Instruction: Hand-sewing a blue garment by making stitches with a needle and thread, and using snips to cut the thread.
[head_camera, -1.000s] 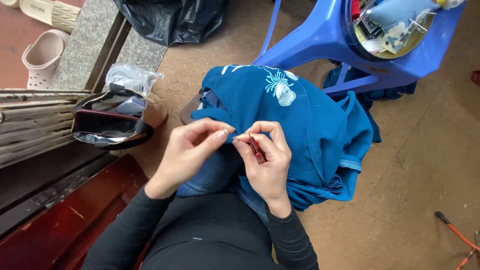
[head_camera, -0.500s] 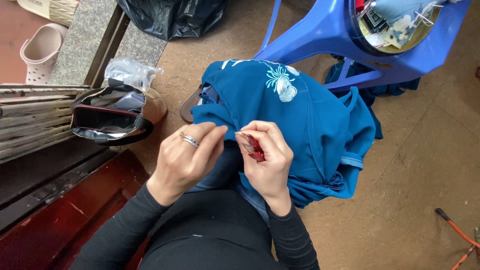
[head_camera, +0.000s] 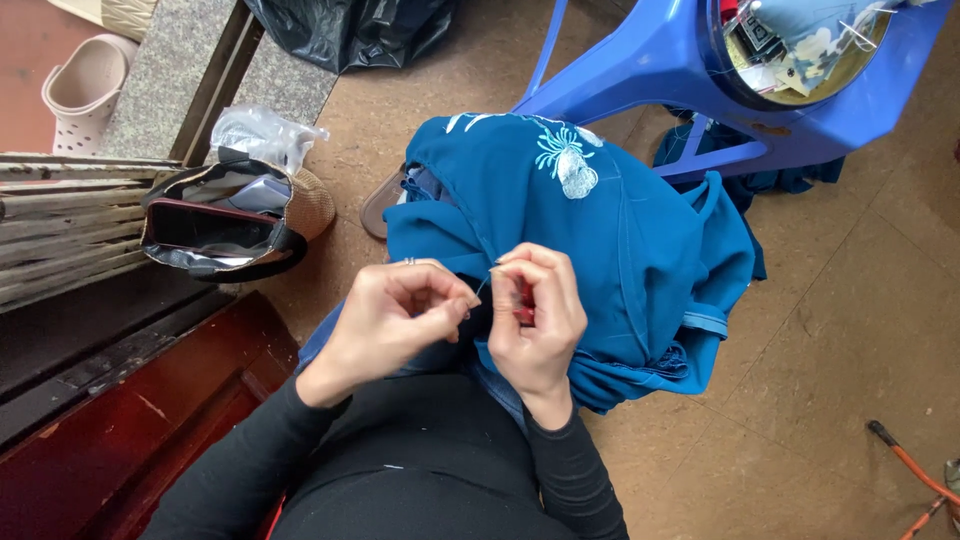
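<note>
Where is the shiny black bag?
In the head view, the shiny black bag sits open on the floor at the left, beside the grey wooden slats, left of the blue embroidered cloth.

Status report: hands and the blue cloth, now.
Left hand pinched beside right hand, a thread between them. Right holds something small and red. Blue cloth bunched on lap. Nothing in the way.

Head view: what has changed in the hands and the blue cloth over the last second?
The left hand drew slightly back from the right hand, its fingers curling closed. The right hand kept pinching a small red object against the blue embroidered garment. The garment, blue plastic stool and black open handbag stayed put.
</note>
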